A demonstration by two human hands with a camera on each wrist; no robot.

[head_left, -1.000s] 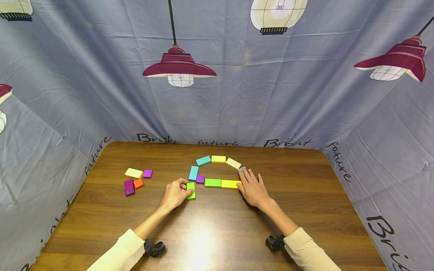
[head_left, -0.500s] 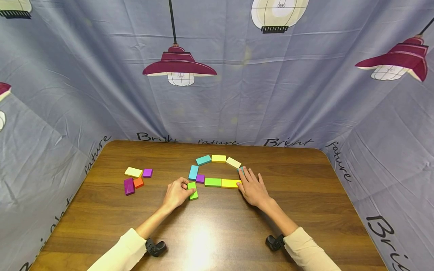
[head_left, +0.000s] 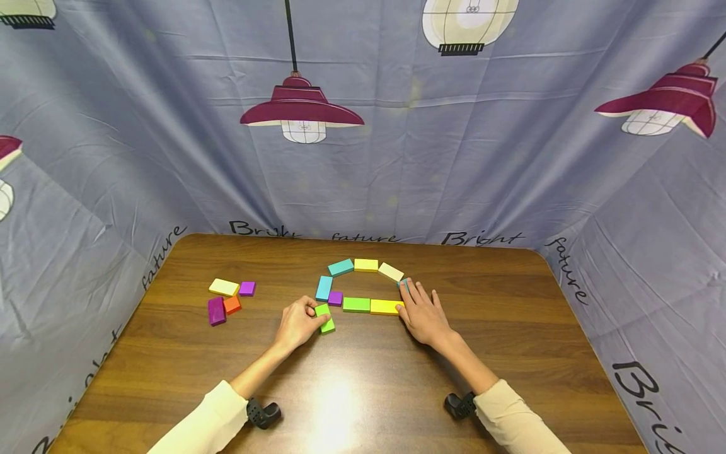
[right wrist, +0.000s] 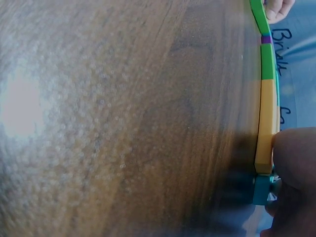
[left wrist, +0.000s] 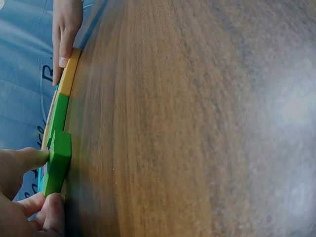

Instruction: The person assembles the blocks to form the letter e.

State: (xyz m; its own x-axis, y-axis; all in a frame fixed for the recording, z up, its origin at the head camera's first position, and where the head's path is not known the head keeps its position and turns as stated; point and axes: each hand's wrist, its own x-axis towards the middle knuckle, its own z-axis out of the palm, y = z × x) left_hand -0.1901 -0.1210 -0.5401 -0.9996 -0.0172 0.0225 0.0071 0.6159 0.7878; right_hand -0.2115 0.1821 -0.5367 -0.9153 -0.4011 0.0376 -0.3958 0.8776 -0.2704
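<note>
My left hand (head_left: 296,323) pinches a lime green block (head_left: 322,310) between thumb and fingers, its near end slanting to the right. Just beyond it is a small purple block (head_left: 335,299), followed rightward by a green block (head_left: 356,304) and a deep yellow block (head_left: 386,307). My right hand (head_left: 424,317) lies with straight fingers, the thumb on the yellow block's right end and fingertips over a mostly hidden teal block (right wrist: 262,189). An arc of a blue block (head_left: 324,288), a teal one, a yellow block (head_left: 365,265) and a cream block (head_left: 391,272) curves behind the row.
On the table's left lie a pale yellow block (head_left: 224,287), a small violet block (head_left: 247,289), an orange block (head_left: 232,305) and a dark purple block (head_left: 217,311). A printed curtain (head_left: 363,189) hangs behind the wooden table (head_left: 488,284).
The lime green block has turned, its near end swinging right, as my left hand shifts slightly rightward with it. My right hand stays in place.
</note>
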